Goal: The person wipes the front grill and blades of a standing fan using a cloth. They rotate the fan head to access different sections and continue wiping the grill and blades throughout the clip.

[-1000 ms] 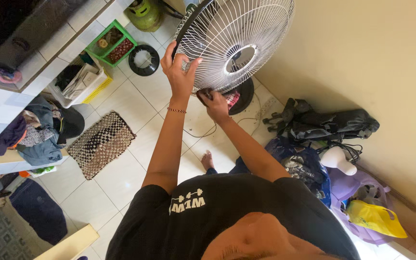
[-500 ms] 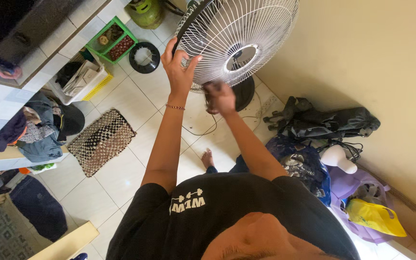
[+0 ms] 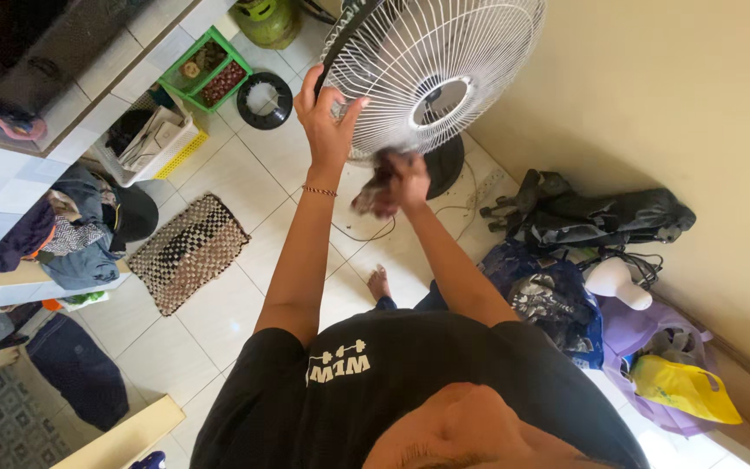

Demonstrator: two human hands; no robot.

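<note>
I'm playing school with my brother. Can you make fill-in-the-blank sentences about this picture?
1. The left hand grips the rim of the white wire ____ grille.
2. The right hand presses a dark ____ against the grille.
3. The checkered mat lies on the tiled ____.

Missing words: fan; cloth; floor

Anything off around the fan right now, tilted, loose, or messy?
The fan leans over, braced at its grille rim by the left hand; the right hand presses a dark cloth to its lower edge. Bags and clothes clutter the wall side.
</note>
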